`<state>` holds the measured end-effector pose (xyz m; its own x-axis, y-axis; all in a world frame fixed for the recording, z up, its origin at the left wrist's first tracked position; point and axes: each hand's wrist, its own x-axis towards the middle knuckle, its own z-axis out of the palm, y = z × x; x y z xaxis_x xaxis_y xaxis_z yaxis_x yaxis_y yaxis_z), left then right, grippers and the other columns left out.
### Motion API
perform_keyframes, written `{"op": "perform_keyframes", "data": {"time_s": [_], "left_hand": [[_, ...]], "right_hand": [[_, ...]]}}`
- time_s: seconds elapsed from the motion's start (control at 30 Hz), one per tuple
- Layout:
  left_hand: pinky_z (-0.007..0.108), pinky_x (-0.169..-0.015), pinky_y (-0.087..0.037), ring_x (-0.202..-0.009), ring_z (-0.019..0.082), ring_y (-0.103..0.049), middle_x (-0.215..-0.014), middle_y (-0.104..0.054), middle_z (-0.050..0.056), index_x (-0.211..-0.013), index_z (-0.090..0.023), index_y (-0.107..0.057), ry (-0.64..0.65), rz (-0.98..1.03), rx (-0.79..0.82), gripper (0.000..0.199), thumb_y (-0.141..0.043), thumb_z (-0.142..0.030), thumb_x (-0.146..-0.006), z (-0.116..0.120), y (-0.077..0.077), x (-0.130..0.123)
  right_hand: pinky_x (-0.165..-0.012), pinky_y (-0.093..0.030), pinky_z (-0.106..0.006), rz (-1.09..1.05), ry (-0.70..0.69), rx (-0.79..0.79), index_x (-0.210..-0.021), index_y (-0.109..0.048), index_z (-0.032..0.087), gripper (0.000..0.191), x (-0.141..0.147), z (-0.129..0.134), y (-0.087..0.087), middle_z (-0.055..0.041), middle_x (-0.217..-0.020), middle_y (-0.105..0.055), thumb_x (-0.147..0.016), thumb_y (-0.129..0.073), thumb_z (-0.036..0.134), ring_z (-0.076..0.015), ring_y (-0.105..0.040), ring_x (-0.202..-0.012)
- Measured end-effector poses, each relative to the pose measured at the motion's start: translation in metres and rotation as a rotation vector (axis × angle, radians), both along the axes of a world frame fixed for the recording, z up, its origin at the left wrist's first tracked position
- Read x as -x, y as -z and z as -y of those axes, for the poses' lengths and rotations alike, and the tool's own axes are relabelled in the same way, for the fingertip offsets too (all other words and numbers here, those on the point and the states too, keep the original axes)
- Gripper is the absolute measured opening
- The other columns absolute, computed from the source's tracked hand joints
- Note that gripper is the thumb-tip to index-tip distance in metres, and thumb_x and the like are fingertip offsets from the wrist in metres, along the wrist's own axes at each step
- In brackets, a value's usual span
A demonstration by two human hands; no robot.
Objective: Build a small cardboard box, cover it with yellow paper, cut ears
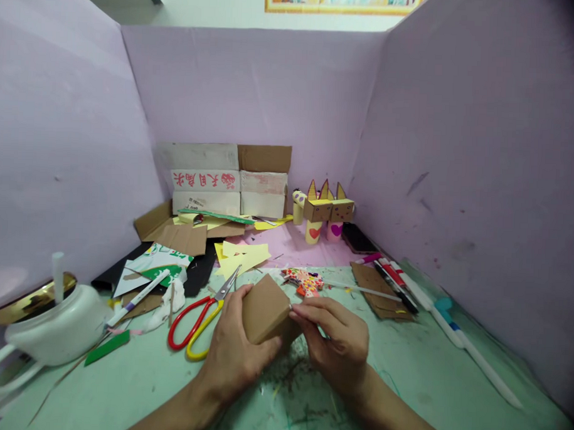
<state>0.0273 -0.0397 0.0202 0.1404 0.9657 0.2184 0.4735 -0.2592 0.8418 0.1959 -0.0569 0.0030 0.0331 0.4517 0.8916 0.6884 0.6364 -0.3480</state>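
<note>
My left hand is wrapped round a small brown cardboard box, its thumb along the near side and its fingers on the left. At the box's right edge, the thumb and forefinger of my right hand are pinched together. A tiny pale bit shows at those fingertips, too small to name. Scissors with one red and one yellow handle lie just left of my left hand, blades partly apart. Beyond my right hand is a patterned red and white piece with a thin white stick.
Cardboard animal figures stand at the back near a dark phone. Pens and a glue stick lie on the right. A white teapot-like pot is at left. Paper scraps and flattened cardboard lie behind.
</note>
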Motion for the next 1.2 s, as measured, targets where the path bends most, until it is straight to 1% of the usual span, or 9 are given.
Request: {"op": "perform_keyframes", "data": {"time_s": [0.27, 0.4, 0.53, 0.63, 0.77, 0.83, 0.97, 1.07, 1.2], "left_hand": [[0.052, -0.095, -0.037, -0.110, 0.035, -0.047, -0.119, -0.048, 0.015, -0.120, -0.016, -0.040, 0.000, -0.041, -0.032, 0.073, -0.071, -0.034, -0.057, 0.001, 0.003, 0.000], [0.051, -0.097, -0.036, -0.112, 0.035, -0.046, -0.121, -0.048, 0.016, -0.121, -0.014, -0.039, 0.032, -0.045, -0.061, 0.073, -0.070, -0.034, -0.058, 0.000, 0.003, 0.001], [0.051, -0.096, -0.036, -0.113, 0.036, -0.047, -0.123, -0.049, 0.016, -0.123, -0.015, -0.040, 0.017, 0.021, 0.028, 0.079, -0.073, -0.038, -0.055, -0.006, 0.003, 0.004], [0.048, -0.097, -0.037, -0.116, 0.036, -0.047, -0.126, -0.049, 0.015, -0.125, -0.018, -0.036, 0.060, 0.136, 0.080, 0.084, -0.075, -0.038, -0.055, -0.011, 0.005, 0.007], [0.042, -0.102, -0.035, -0.123, 0.032, -0.042, -0.136, -0.041, 0.013, -0.127, -0.022, -0.029, 0.128, 0.272, 0.032, 0.083, -0.075, -0.026, -0.059, -0.017, 0.007, 0.009], [0.041, -0.102, -0.035, -0.124, 0.031, -0.043, -0.137, -0.040, 0.013, -0.128, -0.024, -0.025, 0.146, 0.301, 0.000, 0.081, -0.073, -0.023, -0.062, -0.019, 0.010, 0.010], [0.043, -0.105, -0.032, -0.127, 0.030, -0.040, -0.141, -0.035, 0.011, -0.128, -0.027, -0.027, 0.205, 0.343, -0.112, 0.076, -0.070, -0.021, -0.067, -0.023, 0.027, 0.008], [0.045, -0.106, -0.032, -0.131, 0.031, -0.035, -0.148, -0.026, 0.010, -0.129, -0.030, -0.030, 0.278, 0.400, -0.167, 0.072, -0.070, -0.024, -0.070, -0.023, 0.039, 0.007], [0.047, -0.112, -0.021, -0.140, 0.029, -0.017, -0.154, -0.014, 0.007, -0.139, -0.033, -0.021, 0.514, 0.275, -0.172, 0.078, -0.064, -0.017, -0.075, -0.018, 0.034, 0.015]], "right_hand": [[-0.060, -0.040, -0.030, 0.253, 0.155, -0.020, -0.076, -0.054, 0.020, 0.010, 0.000, -0.004, -0.006, -0.0067, -0.069, -0.065, -0.084, -0.050, 0.014, -0.0193, -0.058, -0.065], [-0.057, -0.034, -0.029, 0.072, -0.041, 0.178, -0.073, -0.046, 0.021, 0.015, 0.000, -0.006, -0.006, -0.0022, -0.066, -0.053, -0.087, -0.041, 0.019, -0.0168, -0.048, -0.060], [-0.054, -0.032, -0.027, -0.417, -0.360, 0.472, -0.071, -0.040, 0.022, 0.024, -0.004, -0.006, -0.005, 0.0019, -0.066, -0.040, -0.093, -0.035, 0.031, -0.0147, -0.039, -0.058], [-0.051, -0.029, -0.028, -0.540, -0.434, 0.466, -0.062, -0.038, 0.022, 0.033, -0.008, -0.002, -0.004, 0.0029, -0.060, -0.033, -0.093, -0.035, 0.034, -0.0141, -0.034, -0.054], [-0.052, -0.031, -0.028, -0.336, -0.370, 0.313, -0.055, -0.042, 0.021, 0.035, -0.010, 0.002, -0.003, 0.0029, -0.055, -0.038, -0.089, -0.048, 0.030, -0.0135, -0.038, -0.051], [-0.066, -0.042, -0.031, -0.406, -0.374, 0.315, -0.074, -0.057, 0.022, 0.011, -0.009, 0.000, -0.002, -0.0020, -0.074, -0.056, -0.081, -0.061, 0.029, -0.0179, -0.054, -0.071], [-0.095, -0.039, -0.043, -0.808, -0.637, 0.666, -0.125, -0.044, 0.029, 0.069, -0.007, -0.008, 0.000, -0.0111, -0.133, -0.047, -0.067, -0.075, 0.048, -0.0277, -0.048, -0.118], [-0.098, -0.036, -0.046, -0.904, -0.848, 0.894, -0.130, -0.043, 0.023, 0.084, -0.008, -0.009, -0.002, -0.0143, -0.132, -0.050, -0.060, -0.075, 0.058, -0.0307, -0.049, -0.119], [-0.101, -0.034, -0.047, -0.818, -0.822, 0.951, -0.134, -0.039, 0.019, 0.096, -0.009, -0.005, -0.006, -0.0156, -0.131, -0.051, -0.053, -0.081, 0.051, -0.0331, -0.048, -0.120]]}}
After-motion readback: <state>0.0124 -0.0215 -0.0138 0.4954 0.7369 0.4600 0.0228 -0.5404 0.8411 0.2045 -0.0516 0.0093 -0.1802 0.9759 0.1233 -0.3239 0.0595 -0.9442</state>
